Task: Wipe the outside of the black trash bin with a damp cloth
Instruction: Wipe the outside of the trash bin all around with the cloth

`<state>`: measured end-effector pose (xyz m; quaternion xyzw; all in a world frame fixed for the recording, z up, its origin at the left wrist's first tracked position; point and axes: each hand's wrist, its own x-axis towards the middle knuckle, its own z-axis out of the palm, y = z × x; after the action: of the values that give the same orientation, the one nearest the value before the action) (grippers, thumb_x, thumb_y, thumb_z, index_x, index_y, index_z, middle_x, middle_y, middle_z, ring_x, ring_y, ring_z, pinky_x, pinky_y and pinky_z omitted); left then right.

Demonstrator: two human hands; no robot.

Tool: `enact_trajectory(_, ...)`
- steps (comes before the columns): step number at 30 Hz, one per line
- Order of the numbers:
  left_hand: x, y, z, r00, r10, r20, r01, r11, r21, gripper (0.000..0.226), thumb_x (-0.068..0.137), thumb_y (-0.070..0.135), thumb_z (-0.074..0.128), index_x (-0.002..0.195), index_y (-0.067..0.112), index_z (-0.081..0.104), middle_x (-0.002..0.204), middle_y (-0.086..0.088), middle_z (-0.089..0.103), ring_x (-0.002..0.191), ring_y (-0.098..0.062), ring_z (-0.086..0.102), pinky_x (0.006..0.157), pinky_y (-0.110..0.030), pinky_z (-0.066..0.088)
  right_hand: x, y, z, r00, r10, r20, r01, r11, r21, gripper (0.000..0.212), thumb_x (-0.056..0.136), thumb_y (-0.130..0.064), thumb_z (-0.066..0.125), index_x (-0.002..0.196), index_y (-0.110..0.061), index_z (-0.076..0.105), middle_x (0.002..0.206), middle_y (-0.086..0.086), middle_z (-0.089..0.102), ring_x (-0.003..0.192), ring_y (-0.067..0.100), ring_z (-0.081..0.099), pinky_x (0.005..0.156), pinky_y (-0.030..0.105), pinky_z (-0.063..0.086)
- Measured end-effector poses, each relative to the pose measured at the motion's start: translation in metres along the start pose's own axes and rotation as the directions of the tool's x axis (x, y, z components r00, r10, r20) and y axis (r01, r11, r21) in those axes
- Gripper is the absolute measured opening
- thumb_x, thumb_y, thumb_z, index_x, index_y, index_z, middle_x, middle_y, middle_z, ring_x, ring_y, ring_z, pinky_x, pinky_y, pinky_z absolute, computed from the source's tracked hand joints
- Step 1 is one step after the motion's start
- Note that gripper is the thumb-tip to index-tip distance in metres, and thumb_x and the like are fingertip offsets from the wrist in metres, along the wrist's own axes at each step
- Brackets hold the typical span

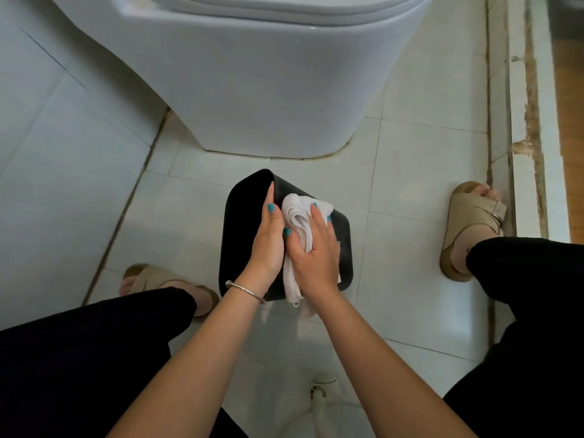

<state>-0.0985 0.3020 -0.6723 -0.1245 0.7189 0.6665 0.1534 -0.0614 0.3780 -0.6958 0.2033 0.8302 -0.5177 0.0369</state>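
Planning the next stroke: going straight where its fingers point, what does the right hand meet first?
Past the cloth and bin under the right hand, the toilet, probably; depth unclear.

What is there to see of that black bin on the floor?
The black bin looks like smooth matte plastic with rounded corners. It appears tipped off upright on the white tiled floor, before the toilet. The left hand grips one edge; the right hand presses a white cloth on its side.
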Motion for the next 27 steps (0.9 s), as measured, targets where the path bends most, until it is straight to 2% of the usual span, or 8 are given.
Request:
enact_trajectory(2,0.000,0.002,-0.004,1.000,0.002,0.001,-0.002,0.999,0.039,0.048,0.104,0.037,0.018,0.151,0.032,0.012,0.151,0.020,0.020,0.130,0.009,0.020,0.097,-0.004,0.021,0.004,0.007,-0.001,1.000,0.005,0.002,-0.005,1.000,-0.019,0.070,0.082,-0.052,0.037,0.148,-0.031,0.030,0.155,-0.013,0.029,0.146,0.012,0.015,0.116,0.052,0.016)
enact_trajectory(6,0.001,-0.001,-0.004,1.000,-0.003,0.002,0.003,0.999,0.038,0.047,0.105,0.035,0.018,0.152,0.031,0.013,0.153,0.022,0.016,0.138,0.006,0.016,0.112,-0.016,0.016,0.015,0.030,-0.004,0.997,0.077,-0.015,-0.077,0.997,-0.013,0.071,0.081,-0.051,0.040,0.149,-0.032,0.029,0.154,-0.014,0.030,0.145,0.012,0.020,0.117,0.049,0.019)
enact_trajectory(10,-0.002,0.002,0.002,1.000,-0.017,0.005,0.017,0.999,0.041,0.047,0.105,0.034,0.017,0.151,0.031,0.014,0.145,0.029,0.017,0.132,0.012,0.016,0.100,-0.001,0.016,0.027,0.059,-0.012,0.980,0.197,-0.044,-0.195,0.980,0.029,0.071,0.081,-0.054,0.042,0.148,-0.036,0.028,0.152,-0.007,0.035,0.140,0.017,0.031,0.114,0.048,0.025)
enact_trajectory(14,-0.003,0.004,0.002,1.000,-0.029,0.000,0.029,0.998,0.062,0.047,0.104,0.038,0.017,0.151,0.035,0.014,0.143,0.030,0.018,0.132,0.009,0.015,0.106,-0.015,0.014,0.034,0.084,-0.014,0.949,0.311,-0.051,-0.310,0.950,0.027,0.063,0.089,-0.053,0.045,0.148,-0.038,0.027,0.152,-0.002,0.036,0.140,0.023,0.032,0.115,0.051,0.025)
enact_trajectory(20,-0.003,0.008,0.008,0.999,-0.025,0.032,0.022,0.994,0.110,0.047,0.104,0.038,0.017,0.151,0.036,0.016,0.155,0.020,0.017,0.132,0.008,0.016,0.108,-0.016,0.015,0.041,0.108,-0.010,0.871,0.489,-0.056,-0.478,0.867,0.138,0.075,0.077,-0.072,0.033,0.145,-0.041,0.028,0.144,-0.001,0.046,0.130,0.027,0.046,0.111,0.055,0.033)
enact_trajectory(23,-0.004,0.006,0.002,0.999,-0.047,0.003,0.046,0.993,0.112,0.047,0.104,0.039,0.017,0.151,0.036,0.015,0.156,0.017,0.017,0.137,0.002,0.016,0.110,-0.020,0.015,0.038,0.099,-0.009,0.863,0.504,-0.016,-0.488,0.843,0.227,0.073,0.077,-0.072,0.039,0.143,-0.046,0.029,0.142,-0.002,0.046,0.125,0.025,0.049,0.105,0.052,0.041)
enact_trajectory(25,-0.005,0.005,0.001,0.998,-0.051,-0.022,0.053,0.993,0.108,0.048,0.103,0.041,0.017,0.151,0.037,0.015,0.157,0.016,0.015,0.139,-0.001,0.015,0.109,-0.022,0.015,0.037,0.090,-0.013,0.879,0.477,-0.003,-0.462,0.853,0.244,0.077,0.072,-0.075,0.040,0.143,-0.046,0.032,0.145,-0.003,0.043,0.129,0.024,0.045,0.108,0.051,0.038)
enact_trajectory(27,-0.005,0.004,0.002,0.998,-0.048,-0.043,0.051,0.996,0.072,0.047,0.104,0.040,0.017,0.151,0.035,0.016,0.157,0.016,0.015,0.136,0.002,0.015,0.107,-0.019,0.017,0.032,0.075,-0.018,0.913,0.407,0.010,-0.400,0.892,0.211,0.066,0.081,-0.065,0.047,0.143,-0.046,0.035,0.149,-0.005,0.038,0.135,0.022,0.037,0.112,0.049,0.031)
